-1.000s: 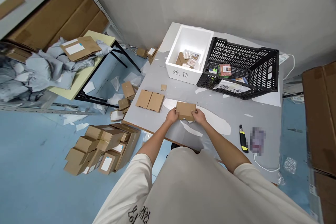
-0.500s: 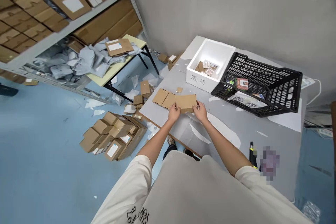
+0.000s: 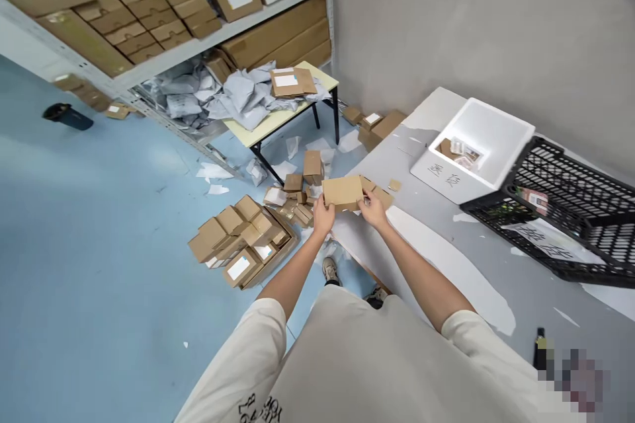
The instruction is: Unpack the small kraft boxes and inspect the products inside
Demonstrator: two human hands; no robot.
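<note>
A small closed cardboard box (image 3: 343, 192) is held level at the table's left edge. My left hand (image 3: 324, 217) grips its left end, and my right hand (image 3: 372, 207) grips its right end, thumbs toward me. Behind my right hand lies a flat, unfolded piece of cardboard (image 3: 380, 194) on the grey table (image 3: 421, 211), partly covered by the box and the hand. A small square scrap of cardboard (image 3: 394, 184) rests just beyond it.
A white foam box (image 3: 436, 178) and a black plastic crate (image 3: 555, 258) stand on the table, with a cutter (image 3: 540, 347) near its right side. Stacked cardboard boxes (image 3: 243, 231) sit on the floor at left. Grey parcels cover a yellow table (image 3: 238, 131) beside the shelf (image 3: 163, 59).
Both hands have carried the box leftward off the flat cardboard to the table's edge. My view has turned left, showing more of the shelf and floor.
</note>
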